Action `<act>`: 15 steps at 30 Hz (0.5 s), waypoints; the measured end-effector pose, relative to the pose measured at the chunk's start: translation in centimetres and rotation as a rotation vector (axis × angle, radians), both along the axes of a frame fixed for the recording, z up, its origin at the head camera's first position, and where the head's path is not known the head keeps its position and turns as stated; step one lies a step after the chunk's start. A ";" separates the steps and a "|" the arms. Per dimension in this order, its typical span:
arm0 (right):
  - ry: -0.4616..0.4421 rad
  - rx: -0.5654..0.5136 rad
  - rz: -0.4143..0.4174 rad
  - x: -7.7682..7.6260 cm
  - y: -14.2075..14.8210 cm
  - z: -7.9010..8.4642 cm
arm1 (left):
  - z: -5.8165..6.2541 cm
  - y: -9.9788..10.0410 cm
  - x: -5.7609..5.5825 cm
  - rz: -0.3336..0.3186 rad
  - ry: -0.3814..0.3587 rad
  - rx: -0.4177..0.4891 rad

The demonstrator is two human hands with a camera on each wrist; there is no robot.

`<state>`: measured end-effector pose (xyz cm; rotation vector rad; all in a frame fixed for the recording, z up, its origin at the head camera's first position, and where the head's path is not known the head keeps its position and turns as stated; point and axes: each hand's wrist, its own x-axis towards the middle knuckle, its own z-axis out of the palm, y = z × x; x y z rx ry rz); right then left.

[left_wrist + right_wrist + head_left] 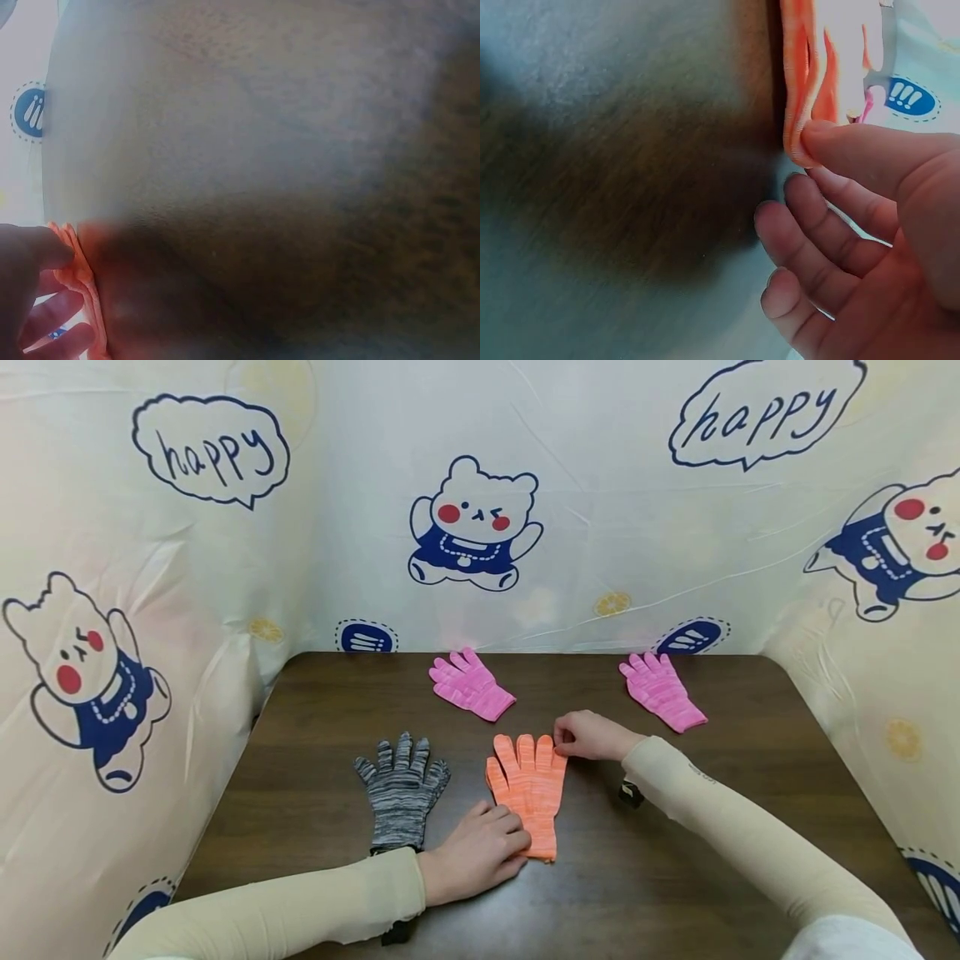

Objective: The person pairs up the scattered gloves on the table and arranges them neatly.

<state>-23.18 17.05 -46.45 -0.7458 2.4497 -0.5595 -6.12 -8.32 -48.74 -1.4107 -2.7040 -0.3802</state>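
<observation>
An orange knitted glove [531, 793] lies on the table, its fingers pointing away from me. My right hand [592, 735] pinches the tip of its outermost right finger; in the right wrist view the thumb [840, 142] presses on the orange edge while the other fingers curl below. At the lower left side, near the cuff, my left hand [480, 852] holds the glove with bent fingers. The left wrist view shows the thumb and fingertips [64, 307] at the orange edge. Left of it lies a grey-and-black striped glove [401, 793], its cuff partly behind my left wrist.
Two pink gloves lie near the back edge of the brown table [337, 693], one pink glove [472, 685] behind the orange one and another pink glove [662, 692] farther right. A printed cloth [585, 543] with bear drawings hangs behind and along both sides.
</observation>
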 end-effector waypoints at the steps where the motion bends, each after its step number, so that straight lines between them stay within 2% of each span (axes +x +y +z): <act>1: -0.001 -0.008 -0.006 0.0 0.1 0.0 | 0.0 0.0 0.0 0.000 -0.003 -0.001; 7: -0.007 -0.051 -0.015 0.0 0.7 0.1 | -0.1 0.0 0.0 0.005 -0.015 -0.001; 15: 0.000 0.043 -0.044 0.1 1.2 0.0 | -0.3 0.0 0.1 0.010 -0.016 0.020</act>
